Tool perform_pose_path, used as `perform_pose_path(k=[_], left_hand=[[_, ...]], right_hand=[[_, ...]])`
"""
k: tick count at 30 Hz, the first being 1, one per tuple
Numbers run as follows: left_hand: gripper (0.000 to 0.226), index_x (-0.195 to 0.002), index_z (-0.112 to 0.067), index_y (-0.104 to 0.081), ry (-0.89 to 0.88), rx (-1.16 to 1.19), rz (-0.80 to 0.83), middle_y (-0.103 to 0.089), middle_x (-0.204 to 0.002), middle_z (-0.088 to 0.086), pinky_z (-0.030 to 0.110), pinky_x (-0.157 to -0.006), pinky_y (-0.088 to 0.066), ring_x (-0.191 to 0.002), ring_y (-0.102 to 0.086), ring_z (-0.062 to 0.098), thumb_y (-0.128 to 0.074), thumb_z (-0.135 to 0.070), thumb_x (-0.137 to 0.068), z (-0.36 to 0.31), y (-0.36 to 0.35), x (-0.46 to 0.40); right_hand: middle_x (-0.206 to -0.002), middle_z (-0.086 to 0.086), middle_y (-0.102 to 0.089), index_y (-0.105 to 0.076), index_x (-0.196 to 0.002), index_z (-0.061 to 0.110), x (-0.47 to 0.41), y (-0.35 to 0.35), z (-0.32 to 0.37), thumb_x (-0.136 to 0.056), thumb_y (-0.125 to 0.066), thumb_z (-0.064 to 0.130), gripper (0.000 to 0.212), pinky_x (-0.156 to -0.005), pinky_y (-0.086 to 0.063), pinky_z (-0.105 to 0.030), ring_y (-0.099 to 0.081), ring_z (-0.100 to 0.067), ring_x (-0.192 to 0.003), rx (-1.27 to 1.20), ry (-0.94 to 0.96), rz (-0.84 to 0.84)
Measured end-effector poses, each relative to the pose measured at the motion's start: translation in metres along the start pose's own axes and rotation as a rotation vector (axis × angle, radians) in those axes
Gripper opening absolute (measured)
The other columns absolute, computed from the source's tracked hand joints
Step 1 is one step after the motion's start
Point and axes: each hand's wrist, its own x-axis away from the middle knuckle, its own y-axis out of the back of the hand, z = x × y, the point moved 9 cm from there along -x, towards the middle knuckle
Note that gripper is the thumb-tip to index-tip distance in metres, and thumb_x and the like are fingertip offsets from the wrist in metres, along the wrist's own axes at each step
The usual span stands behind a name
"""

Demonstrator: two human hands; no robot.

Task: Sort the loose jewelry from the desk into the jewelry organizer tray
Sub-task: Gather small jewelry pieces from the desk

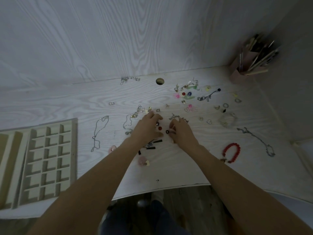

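My left hand [149, 126] lay palm down in the middle of the desk [194, 167], its fingers bent over a small heap of earrings, and I could not tell if they pinched any piece. My right hand [181, 131] was just beside it, the fingers curled toward the left, and the fingertips seemed to pinch a small black earring [167, 131], though this part was too small to be sure. Between the two hands I saw a red round stud [159, 128]. Under my left wrist some black bar pieces [155, 144] lay on the wood. The jewelry organizer tray [74, 150] stood at the left edge of the desk, well apart from both hands, and the compartments I could see held nothing. A thin silver chain [99, 131] lay between the tray and my left arm. To the right of my right forearm was a red bead bracelet [232, 151], and farther right another silver necklace [259, 141]. Near the back wall many colourful small earrings [186, 94] were scattered. A pink holder with brushes [250, 63] stood in the far right corner.
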Motion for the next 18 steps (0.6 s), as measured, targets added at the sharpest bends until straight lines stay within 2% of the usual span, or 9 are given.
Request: perform_pose_path(k=[2, 5, 7, 10, 12, 15, 18], left_hand=[[0.047, -0.129, -0.013, -0.051, 0.008, 0.022, -0.100, -0.047, -0.130, 0.003, 0.031, -0.094, -0.041, -0.116, -0.047, 0.021, -0.066, -0.023, -0.086, 0.001, 0.011, 0.001], [0.039, -0.132, -0.011, -0.052, 0.007, -0.154, -0.192, -0.046, -0.136, 0.005, 0.034, -0.096, -0.035, -0.121, -0.042, 0.026, -0.049, -0.008, -0.093, 0.006, 0.021, -0.001], [0.042, -0.135, -0.014, -0.050, 0.023, -0.280, -0.172, -0.043, -0.141, 0.002, 0.035, -0.098, -0.032, -0.125, -0.039, 0.025, -0.044, -0.004, -0.094, 0.009, 0.020, -0.005], [0.039, -0.132, -0.016, -0.053, 0.019, -0.367, -0.160, -0.043, -0.138, 0.002, 0.033, -0.096, -0.032, -0.124, -0.038, 0.023, -0.047, -0.009, -0.094, 0.009, 0.020, -0.011], [0.032, -0.126, -0.018, -0.059, 0.008, -0.384, -0.175, -0.047, -0.132, 0.001, 0.032, -0.093, -0.032, -0.121, -0.039, 0.023, -0.050, -0.015, -0.095, 0.008, 0.025, -0.014], [0.027, -0.118, -0.017, -0.064, -0.026, -0.356, -0.140, -0.050, -0.130, -0.001, 0.030, -0.094, -0.030, -0.121, -0.039, 0.021, -0.055, -0.020, -0.093, 0.005, 0.030, -0.022], [0.025, -0.115, -0.012, -0.064, -0.122, -0.360, -0.035, -0.055, -0.129, 0.002, 0.027, -0.094, -0.030, -0.120, -0.042, 0.021, -0.056, -0.015, -0.092, -0.001, 0.026, -0.030]], right_hand=[[-0.088, -0.007, -0.050, -0.055, -0.093, 0.004, -0.001, 0.003, -0.001, -0.088, -0.061, 0.010, 0.010, -0.058, -0.025, -0.024, -0.043, -0.019, -0.086, -0.041, -0.003, 0.004], [-0.068, 0.002, -0.041, -0.048, -0.079, 0.008, -0.001, 0.009, -0.008, -0.088, -0.064, 0.010, 0.018, -0.044, -0.032, -0.011, -0.042, -0.015, -0.064, -0.201, -0.083, -0.012], [-0.067, 0.001, -0.041, -0.047, -0.077, 0.008, -0.001, 0.010, -0.015, -0.088, -0.064, 0.008, 0.020, -0.037, -0.034, -0.007, -0.041, -0.012, -0.057, -0.304, -0.143, -0.021], [-0.070, 0.002, -0.048, -0.050, -0.078, 0.007, -0.004, 0.016, -0.014, -0.087, -0.064, 0.012, 0.018, -0.050, -0.036, -0.004, -0.047, -0.014, -0.068, -0.267, -0.120, -0.062], [-0.072, 0.001, -0.052, -0.052, -0.080, 0.008, -0.006, 0.021, -0.014, -0.086, -0.065, 0.013, 0.016, -0.054, -0.035, -0.005, -0.048, -0.012, -0.069, -0.293, -0.119, -0.095], [-0.071, 0.003, -0.054, -0.054, -0.082, 0.008, -0.009, 0.025, -0.022, -0.084, -0.067, 0.005, 0.013, -0.049, -0.036, -0.006, -0.050, -0.006, -0.064, -0.419, -0.186, -0.119], [-0.071, 0.003, -0.057, -0.052, -0.075, 0.012, -0.010, 0.022, -0.027, -0.082, -0.069, 0.003, 0.020, -0.044, -0.040, -0.005, -0.055, -0.003, -0.061, -0.574, -0.251, -0.116]])
